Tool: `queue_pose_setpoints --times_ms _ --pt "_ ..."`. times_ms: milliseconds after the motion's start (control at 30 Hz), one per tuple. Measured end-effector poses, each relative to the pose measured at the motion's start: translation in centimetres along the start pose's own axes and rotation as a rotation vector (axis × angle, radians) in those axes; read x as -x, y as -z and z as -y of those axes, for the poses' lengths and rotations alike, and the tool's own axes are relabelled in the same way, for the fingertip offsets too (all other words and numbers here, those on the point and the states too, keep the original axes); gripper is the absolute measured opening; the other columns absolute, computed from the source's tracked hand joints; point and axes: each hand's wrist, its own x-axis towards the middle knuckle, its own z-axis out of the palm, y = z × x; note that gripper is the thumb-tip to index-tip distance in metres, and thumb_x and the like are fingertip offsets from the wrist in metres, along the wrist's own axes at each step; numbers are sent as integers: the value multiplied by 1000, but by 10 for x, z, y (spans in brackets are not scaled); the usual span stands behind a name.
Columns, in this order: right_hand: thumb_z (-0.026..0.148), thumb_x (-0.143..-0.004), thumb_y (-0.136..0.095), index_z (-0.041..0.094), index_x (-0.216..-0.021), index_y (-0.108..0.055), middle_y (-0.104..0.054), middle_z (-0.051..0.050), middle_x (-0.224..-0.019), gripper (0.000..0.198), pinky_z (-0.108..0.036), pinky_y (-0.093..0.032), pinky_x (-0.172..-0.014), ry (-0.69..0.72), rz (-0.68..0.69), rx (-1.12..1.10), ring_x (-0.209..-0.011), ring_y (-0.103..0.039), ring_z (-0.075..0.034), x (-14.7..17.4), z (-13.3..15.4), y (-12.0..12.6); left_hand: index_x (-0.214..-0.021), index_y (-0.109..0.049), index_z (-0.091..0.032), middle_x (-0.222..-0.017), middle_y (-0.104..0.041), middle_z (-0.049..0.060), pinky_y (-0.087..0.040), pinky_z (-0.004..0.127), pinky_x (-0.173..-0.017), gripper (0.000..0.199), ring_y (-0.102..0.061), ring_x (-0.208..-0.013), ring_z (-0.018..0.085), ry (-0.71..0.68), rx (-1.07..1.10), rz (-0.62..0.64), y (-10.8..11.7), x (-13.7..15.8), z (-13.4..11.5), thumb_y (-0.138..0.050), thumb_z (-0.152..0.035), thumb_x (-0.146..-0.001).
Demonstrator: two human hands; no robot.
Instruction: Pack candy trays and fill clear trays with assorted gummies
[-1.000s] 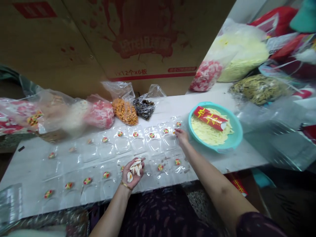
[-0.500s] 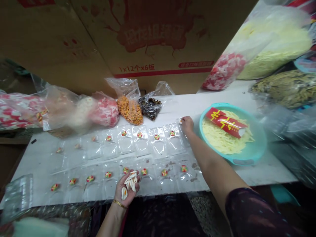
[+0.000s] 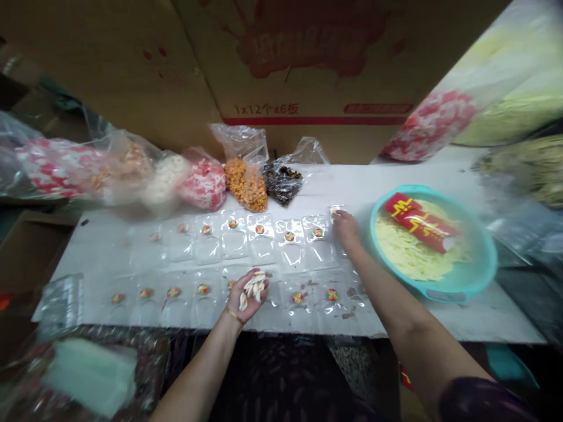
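Note:
In my cupped left hand (image 3: 247, 296) lies a small heap of white pieces (image 3: 255, 286) with orange centres, shaped like boiled egg halves. This hand is over the near row of clear plastic bags, covering part of them. My right hand (image 3: 345, 227) reaches to the right end of the far row. Its fingers pinch one similar piece (image 3: 335, 210) at the top of a clear bag there; blur hides whether it touches the plastic. Flat clear bags (image 3: 263, 251) lie in two rows, most bearing a small round red, yellow and green piece (image 3: 289, 236).
A turquoise basin (image 3: 493, 258) of pale strips holds red packets (image 3: 417, 223) right of my right arm. Bags of orange bits (image 3: 246, 184), dark bits (image 3: 282, 183) and pink-white pieces (image 3: 204, 184) stand along the back. A large cardboard box (image 3: 316, 140) rises behind the white table (image 3: 347, 181).
The view has shifted, so the table sits further right and slightly higher. My right hand stays at the same end bag with its piece; my left hand still holds the heap.

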Motion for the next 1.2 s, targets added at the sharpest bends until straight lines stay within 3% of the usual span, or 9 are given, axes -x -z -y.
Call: queue_pose_setpoints --times_ms 100,167,267,433,633,767,967,1067,1200 --pt "23 -80 -47 21 -99 -62 -57 -7 -106 24 -32 -43 -80 180 89 -372 -91 -54 -18 38 46 -4 -85 -58 -17 -80 -66 6 -46 23 -46 11 -63 -64 17 21 -26 16 -12 -11 0 -52 -18 -76" --pt "31 -75 -56 23 -97 -64 -60 -5 -101 24 -29 -46 -69 373 340 -653 -80 -57 -16 67 80 -7 -85 -58 -16 -75 -66 5 -45 22 -44 11 -63 -61 16 43 -34 3 -17 -19 2 -53 -19 -76" --pt "30 -74 -59 23 -90 -67 -62 -4 -86 19 -29 -45 -72 502 464 -809 -79 -57 -15 98 114 -12 -84 -58 -13 -66 -64 3 -44 21 -42 13 -61 -55 14 108 -35 -3 -19 -25 8 -53 -23 -78" --pt "27 -73 -58 22 -82 -68 -65 -2 -79 14 -28 -45 -69 326 448 -882 -73 -58 -15 108 112 -22 -86 -56 -15 -65 -64 2 -41 18 -38 11 -61 -52 13 138 -62 2 -15 -26 17 -50 -22 -80" --pt "33 -65 -62 18 -77 -62 -59 3 -60 19 -24 -44 -52 -38 506 -1094 -52 -53 -10 106 106 -27 -88 -54 -13 -68 -63 4 -39 15 -34 18 -59 -49 11 107 -117 7 -15 -26 18 -53 -29 -79" --pt "30 -56 -69 17 -63 -59 -54 5 -55 19 -20 -39 -48 -68 466 -1050 -48 -48 -7 110 112 -25 -93 -51 -16 -68 -62 1 -38 14 -34 27 -59 -47 10 -1 -250 -36 -20 -25 20 -65 -22 -70" --pt "37 -54 -68 17 -70 -58 -54 4 -54 27 -25 -44 -49 -362 311 -1161 -47 -53 -11 88 85 -31 -92 -46 -18 -68 -60 -1 -37 13 -32 34 -57 -46 9 -53 -248 -113 -8 -26 15 -67 -17 -66" --pt "35 -62 -62 17 -75 -62 -58 2 -58 23 -29 -46 -57 -306 71 -904 -53 -55 -14 57 55 -32 -90 -45 -19 -70 -60 -1 -37 13 -32 33 -58 -48 10 -67 -222 -140 7 -23 11 -66 -14 -65" --pt "25 -77 -46 17 -86 -64 -65 -6 -86 22 -30 -43 -74 -58 -179 -312 -78 -58 -17 21 33 -36 -87 -45 -19 -71 -60 -2 -36 13 -31 32 -57 -48 9 -80 -195 -154 23 -17 11 -66 -12 -64"
